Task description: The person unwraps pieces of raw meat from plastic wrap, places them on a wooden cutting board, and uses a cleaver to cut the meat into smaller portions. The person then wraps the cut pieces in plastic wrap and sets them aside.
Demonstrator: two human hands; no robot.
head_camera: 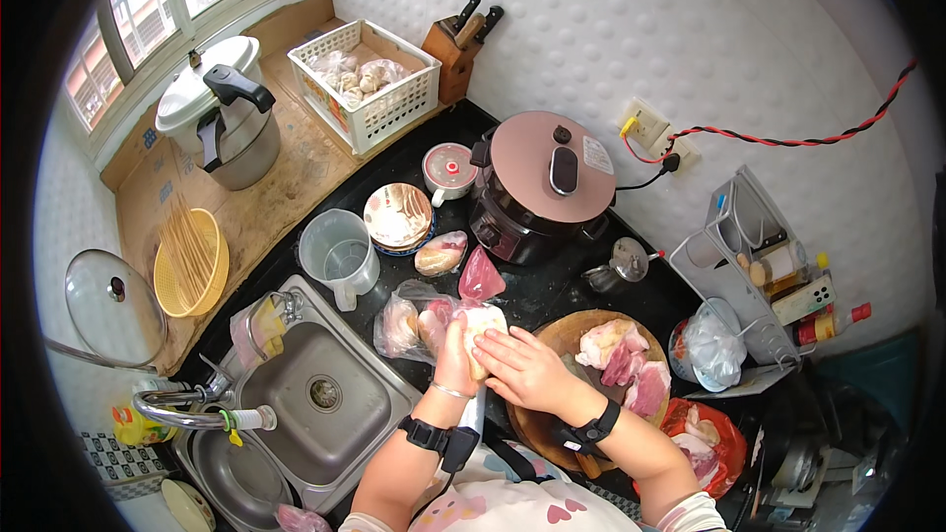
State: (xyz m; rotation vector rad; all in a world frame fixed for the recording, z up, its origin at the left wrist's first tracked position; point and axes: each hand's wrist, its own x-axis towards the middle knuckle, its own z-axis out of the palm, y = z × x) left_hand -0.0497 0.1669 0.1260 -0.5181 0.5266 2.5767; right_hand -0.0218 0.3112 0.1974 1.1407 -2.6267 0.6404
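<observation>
Between my two hands is a piece of pale, fatty meat [485, 329]. My left hand [454, 363] grips it from the left, thumb up along its side. Across its right side, my right hand [526, 368] lies with fingers extended. Right behind them, a clear plastic bag with meat [403, 325] and a pink bagged piece of meat [481, 275] lie on the black countertop. A round wooden cutting board [547, 417] bears chunks of raw meat [617, 355], to the right of my hands. Part of the board is hidden by my right forearm.
On the left is a steel sink [355, 403] with a faucet [177, 417]. A plastic jug [338, 255], stacked dishes [399, 216] and an electric pressure cooker [547, 162] stand behind. To the right are a red bag of meat [728, 451] and a metal rack [739, 236].
</observation>
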